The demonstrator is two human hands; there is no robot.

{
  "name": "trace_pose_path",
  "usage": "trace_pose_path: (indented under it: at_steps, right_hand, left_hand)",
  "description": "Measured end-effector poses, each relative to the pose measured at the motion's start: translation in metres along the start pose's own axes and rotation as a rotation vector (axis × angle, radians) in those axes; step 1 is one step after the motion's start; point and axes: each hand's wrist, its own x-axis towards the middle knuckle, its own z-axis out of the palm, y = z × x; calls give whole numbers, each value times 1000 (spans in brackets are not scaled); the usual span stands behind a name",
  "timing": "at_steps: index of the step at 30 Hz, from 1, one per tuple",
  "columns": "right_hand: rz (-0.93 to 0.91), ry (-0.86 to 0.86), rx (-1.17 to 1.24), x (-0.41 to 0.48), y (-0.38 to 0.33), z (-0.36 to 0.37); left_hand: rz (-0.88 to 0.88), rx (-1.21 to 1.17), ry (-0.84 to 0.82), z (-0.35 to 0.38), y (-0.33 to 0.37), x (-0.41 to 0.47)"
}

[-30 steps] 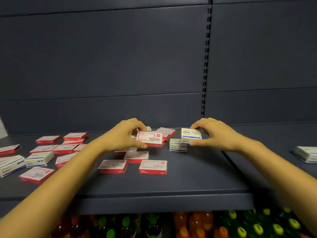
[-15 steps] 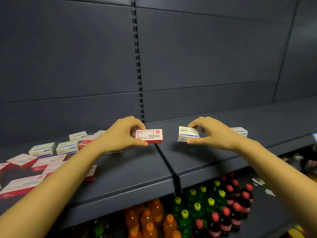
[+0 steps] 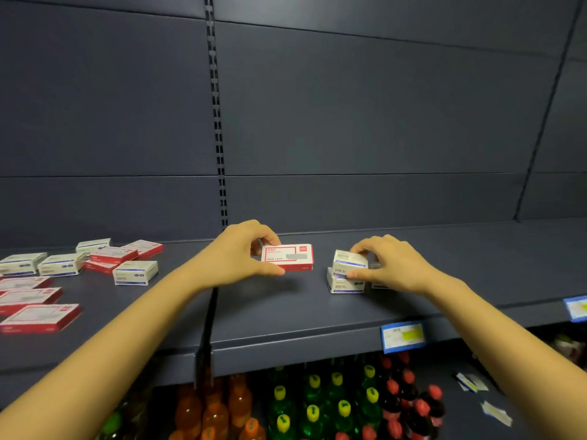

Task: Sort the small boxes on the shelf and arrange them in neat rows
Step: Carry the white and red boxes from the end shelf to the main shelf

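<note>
Red box (image 3: 287,257) pinched in left hand (image 3: 236,252), white box (image 3: 349,260) gripped in right hand (image 3: 394,265); scattered boxes (image 3: 135,272) crowd shelf's (image 3: 286,315) left end.

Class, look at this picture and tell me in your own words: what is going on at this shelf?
A person is sorting small boxes on a dark shelf. The left hand holds a red-and-white box over the shelf's right section. The right hand pinches a blue-and-white box on or just above a second blue-and-white box. Red and blue loose boxes lie mixed on the left section. Drink bottles stand on the level below.
</note>
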Motion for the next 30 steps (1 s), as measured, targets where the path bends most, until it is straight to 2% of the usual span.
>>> trace_pose_path:
  at_steps: [7, 12, 25, 30]
  right_hand:
    - [-109, 46, 23, -11, 25, -8]
    - [-96, 70, -31, -44, 74, -34]
    - [205, 104, -195, -158, 226, -97]
    - [291, 105, -226, -180, 269, -107]
  left_hand:
    - [-36, 41, 28, 17, 39, 10]
    - [-11, 32, 17, 42, 77, 31]
    - [164, -26, -130, 172, 194, 131]
    - [184, 27, -180, 218, 223, 171]
